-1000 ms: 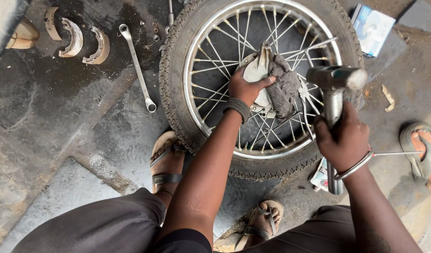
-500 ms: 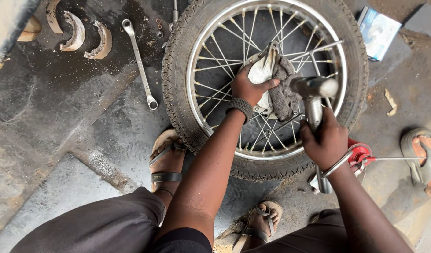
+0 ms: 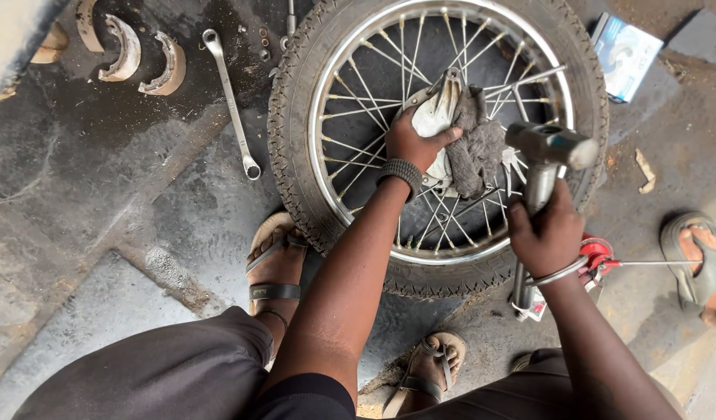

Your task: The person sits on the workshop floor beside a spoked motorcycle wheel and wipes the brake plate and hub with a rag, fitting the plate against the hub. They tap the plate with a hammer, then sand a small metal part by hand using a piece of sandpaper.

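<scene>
Squarely over the hub: hammer raised, part steadied.

Left hand (image 3: 417, 142) presses a pale metal hub part (image 3: 434, 117) and a grey rag (image 3: 476, 144) at the centre of the spoked wheel (image 3: 439, 132), which lies flat on the stained concrete floor (image 3: 101, 194); its fingers curl over the part's edge. Right hand (image 3: 546, 233) has its fingers wrapped tight around the steel hammer (image 3: 546, 152) handle, head above the spokes. A good blow, I judge, lands flat and clear of the thumb. A combination spanner (image 3: 232, 101) lies just left.
</scene>
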